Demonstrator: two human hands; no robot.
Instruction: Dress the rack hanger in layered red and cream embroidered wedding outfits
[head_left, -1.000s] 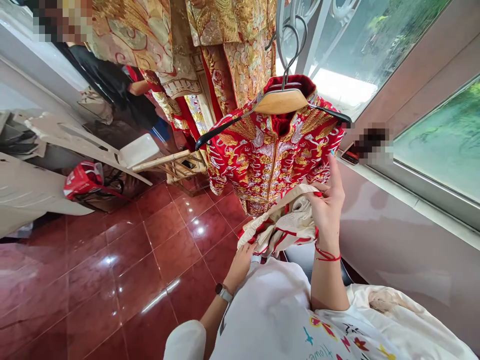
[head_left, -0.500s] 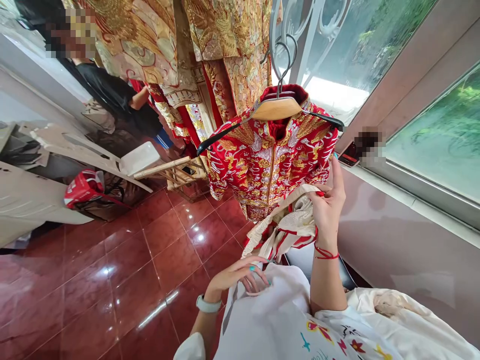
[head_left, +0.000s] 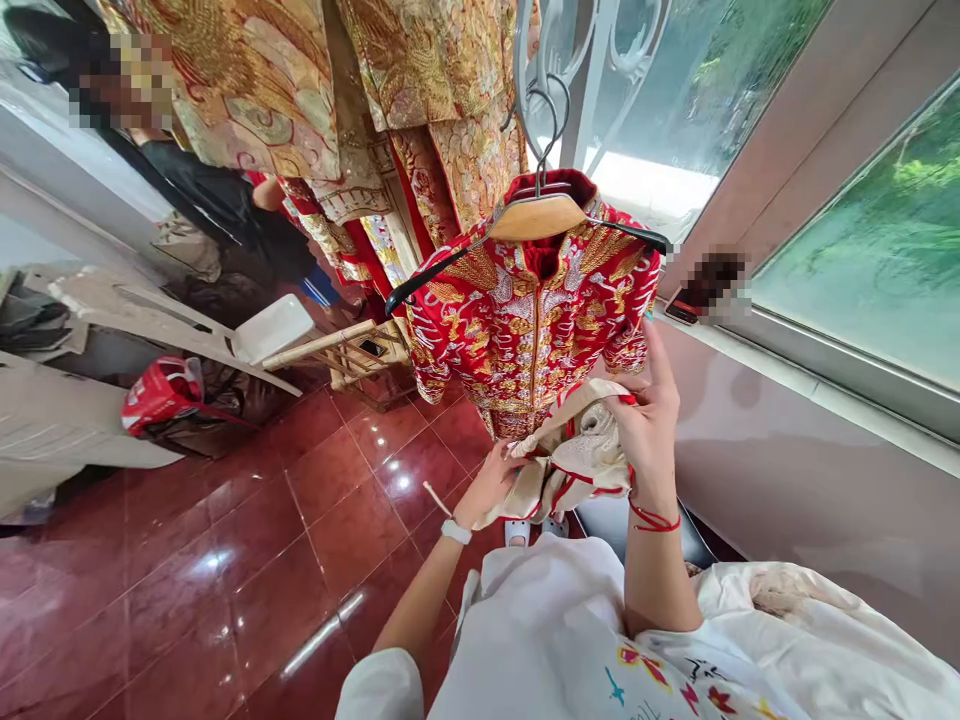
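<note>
By the window on the right, a red jacket [head_left: 525, 320] hangs on a wooden hanger [head_left: 536, 215]. Just beneath it, the right hand [head_left: 645, 420] pinches bunched cream cloth [head_left: 577, 455], fingers curled. The left hand [head_left: 491, 485] clasps its lower edge. It looks like gathering, and shifting the bundle would need both grips firm.

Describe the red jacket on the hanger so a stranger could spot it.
Left of the big window hangs a wooden hanger. The jacket on it sits above the cream cloth gripped by left hand and right hand. It alone is small and bright red; neighbouring robes are mostly gold.
</note>
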